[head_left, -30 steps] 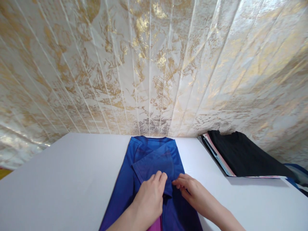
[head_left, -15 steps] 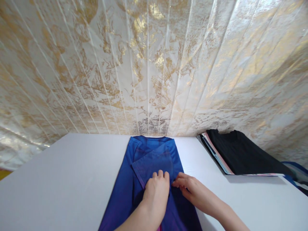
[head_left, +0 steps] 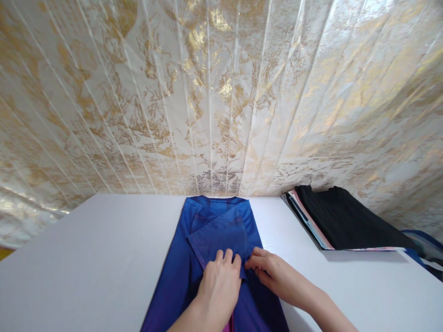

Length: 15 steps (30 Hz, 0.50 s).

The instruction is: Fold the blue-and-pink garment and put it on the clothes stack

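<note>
A blue shirt, shading to purple toward the near end, lies folded long and narrow on the white table, its collar at the far end. Its sleeve is laid slantwise across the top. On this sleeve rests my left hand, palm down, fingers slightly apart and bent against the cloth. Close beside it on the right, my right hand pinches the sleeve's edge between thumb and fingers. The fingertips of both hands are partly hidden.
At the right of the white table lies a stack of folded clothes, a black shirt on top. More dark blue and grey cloth sits past it at the table's edge. A gold-patterned white curtain hangs behind.
My left hand's fingers have loosened and spread a little on the sleeve. My right hand stays at the edge almost unmoved. The whole view has shifted slightly.
</note>
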Available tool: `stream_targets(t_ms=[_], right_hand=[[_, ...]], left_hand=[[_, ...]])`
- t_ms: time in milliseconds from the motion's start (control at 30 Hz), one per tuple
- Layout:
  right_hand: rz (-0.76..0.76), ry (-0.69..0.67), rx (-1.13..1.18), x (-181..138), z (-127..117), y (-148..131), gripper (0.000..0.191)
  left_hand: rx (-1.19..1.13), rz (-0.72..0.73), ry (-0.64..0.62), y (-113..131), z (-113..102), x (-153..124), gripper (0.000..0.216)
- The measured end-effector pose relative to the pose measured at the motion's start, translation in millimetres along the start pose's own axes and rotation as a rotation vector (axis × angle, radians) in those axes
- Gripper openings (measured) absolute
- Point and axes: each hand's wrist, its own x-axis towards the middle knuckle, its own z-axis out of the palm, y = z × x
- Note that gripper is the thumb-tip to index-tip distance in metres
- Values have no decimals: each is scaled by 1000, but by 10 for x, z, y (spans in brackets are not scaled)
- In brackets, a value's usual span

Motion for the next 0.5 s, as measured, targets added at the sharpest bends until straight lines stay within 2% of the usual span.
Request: stream_targets(t_ms=[167, 400, 500], right_hand=[[22, 28, 31, 21, 40, 67, 38], [112, 92, 85, 2, 50, 78, 32], [113, 110, 86, 7, 68, 71, 34]], left_hand=[[23, 25, 26, 18, 119, -35, 48], [20, 45, 17, 44, 168, -143, 52], [-4, 105, 12, -21, 309, -242, 64]])
